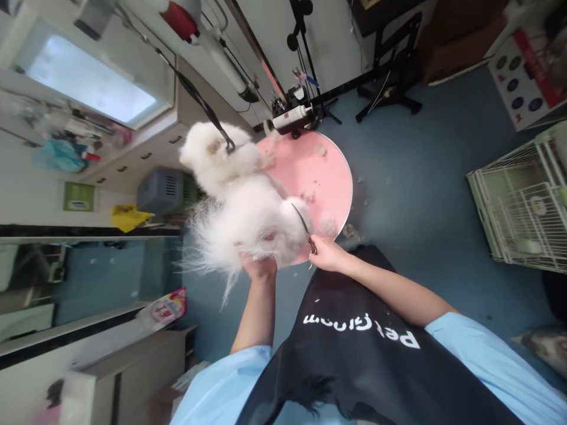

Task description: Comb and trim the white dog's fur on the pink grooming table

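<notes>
A fluffy white dog (252,206) stands on a round pink table (332,171), its head at the upper left and a black loop strap (199,100) at its neck. Curved scissors (303,223) are in my right hand (326,254), with the blades lying along the fur of the dog's rear. Beneath the long tail fur, my left hand (259,267) touches the dog's back end, its fingers partly buried in the fur.
A white bottle (290,118) and tools sit at the table's far edge. White cage (522,200) at the right. Grey pet carrier (163,190) and drawers at the left. Cut fur lies on the table and floor. Hanging dryer (225,59) above the dog.
</notes>
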`<action>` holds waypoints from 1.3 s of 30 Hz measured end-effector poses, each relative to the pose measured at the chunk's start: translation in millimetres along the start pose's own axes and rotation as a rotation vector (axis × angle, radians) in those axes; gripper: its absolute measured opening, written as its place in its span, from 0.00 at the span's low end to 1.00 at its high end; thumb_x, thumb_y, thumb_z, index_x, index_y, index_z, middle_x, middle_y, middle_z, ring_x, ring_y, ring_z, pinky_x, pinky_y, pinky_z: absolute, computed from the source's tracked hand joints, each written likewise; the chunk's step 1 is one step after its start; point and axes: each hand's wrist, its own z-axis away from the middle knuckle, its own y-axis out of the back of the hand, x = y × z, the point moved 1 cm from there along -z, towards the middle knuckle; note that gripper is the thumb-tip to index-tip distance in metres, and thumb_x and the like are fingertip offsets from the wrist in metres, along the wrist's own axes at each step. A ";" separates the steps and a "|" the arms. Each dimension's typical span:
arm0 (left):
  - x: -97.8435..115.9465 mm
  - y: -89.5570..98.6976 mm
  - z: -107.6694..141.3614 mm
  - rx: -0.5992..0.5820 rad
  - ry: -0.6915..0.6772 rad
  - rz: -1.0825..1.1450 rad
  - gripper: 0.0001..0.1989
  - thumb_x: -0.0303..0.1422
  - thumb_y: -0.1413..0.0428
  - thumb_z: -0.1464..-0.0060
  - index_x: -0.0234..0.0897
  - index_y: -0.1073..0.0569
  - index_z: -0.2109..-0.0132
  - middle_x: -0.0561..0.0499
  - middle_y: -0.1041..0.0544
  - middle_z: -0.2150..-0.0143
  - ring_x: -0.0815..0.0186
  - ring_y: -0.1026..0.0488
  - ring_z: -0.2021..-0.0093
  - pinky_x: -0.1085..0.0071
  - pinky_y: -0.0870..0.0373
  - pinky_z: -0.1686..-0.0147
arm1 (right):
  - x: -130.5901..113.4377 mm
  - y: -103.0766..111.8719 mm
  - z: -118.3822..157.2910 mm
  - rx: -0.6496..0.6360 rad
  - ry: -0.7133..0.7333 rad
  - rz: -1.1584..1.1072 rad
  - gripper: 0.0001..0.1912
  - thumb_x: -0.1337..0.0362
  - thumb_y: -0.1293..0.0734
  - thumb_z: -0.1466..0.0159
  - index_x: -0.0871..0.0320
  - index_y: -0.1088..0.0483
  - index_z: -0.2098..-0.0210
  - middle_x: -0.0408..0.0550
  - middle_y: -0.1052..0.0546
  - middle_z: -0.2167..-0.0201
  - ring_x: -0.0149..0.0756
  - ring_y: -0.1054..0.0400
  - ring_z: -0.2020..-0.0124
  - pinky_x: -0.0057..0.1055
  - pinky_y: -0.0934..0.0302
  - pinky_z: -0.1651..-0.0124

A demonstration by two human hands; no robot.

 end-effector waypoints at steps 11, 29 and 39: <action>-6.9 -3.5 22.1 0.108 -0.036 -0.114 0.28 0.60 0.52 0.41 0.40 0.24 0.61 0.47 0.22 0.67 0.59 0.25 0.65 0.64 0.25 0.63 | 13.0 30.4 -7.3 -0.181 0.042 0.032 0.10 0.67 0.30 0.43 0.58 0.35 0.65 0.46 0.26 0.67 0.35 0.34 0.68 0.28 0.48 0.67; -13.3 -6.7 42.7 0.392 -0.115 -0.281 0.32 0.63 0.51 0.47 0.40 0.24 0.56 0.46 0.22 0.68 0.56 0.24 0.64 0.60 0.26 0.63 | 20.5 50.4 -30.6 -0.417 0.099 -0.036 0.09 0.71 0.32 0.44 0.57 0.36 0.66 0.44 0.27 0.67 0.34 0.33 0.66 0.28 0.45 0.64; -8.8 -0.9 40.0 0.376 -0.088 -0.236 0.34 0.51 0.70 0.32 0.39 0.24 0.61 0.47 0.25 0.73 0.59 0.27 0.66 0.61 0.27 0.64 | 25.5 42.7 -35.6 -0.435 0.070 -0.075 0.11 0.69 0.31 0.43 0.56 0.38 0.66 0.44 0.27 0.67 0.34 0.34 0.66 0.28 0.45 0.65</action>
